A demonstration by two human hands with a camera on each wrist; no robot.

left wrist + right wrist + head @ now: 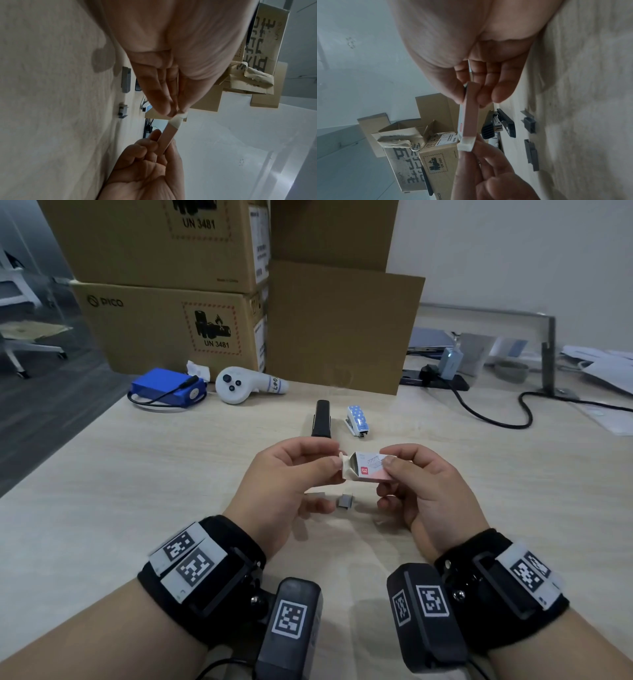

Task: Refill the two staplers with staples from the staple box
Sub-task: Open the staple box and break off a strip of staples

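Observation:
A small white and pink staple box (368, 470) is held above the table between both hands. My right hand (390, 460) grips its body, thumb on top. My left hand (334, 457) pinches the open white end flap (177, 121). The right wrist view shows the box (470, 115) edge-on with the flap end (465, 145) at my left fingertips. Two grey staple strips (343, 500) (317, 494) lie on the table below the hands. A black stapler (322, 419) and a blue polka-dot stapler (358, 421) lie side by side beyond the hands.
Stacked cardboard boxes (178, 326) and a leaning cardboard sheet (339, 330) stand at the back. A blue battery pack (168, 388) and white controller (239, 385) lie back left. A black cable (493, 416) runs at the right. The table edge (68, 440) falls off at the left.

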